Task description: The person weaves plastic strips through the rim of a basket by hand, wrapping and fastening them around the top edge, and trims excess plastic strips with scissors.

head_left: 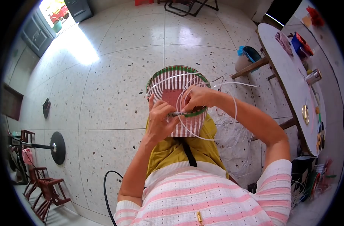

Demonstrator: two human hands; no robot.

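Red-and-white walls already stand on your basket [187, 130], which sits at your lap, and green lines much of its rim [175, 68]. The near edge looks unfinished, with white strip [236, 107] looping loose. Your left hand [159, 116] pinches that edge; your right hand [196, 98] curls beside it, its grip unclear.

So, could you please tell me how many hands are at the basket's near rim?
2: the left hand, gripping the near rim, and the right hand, just to its right.
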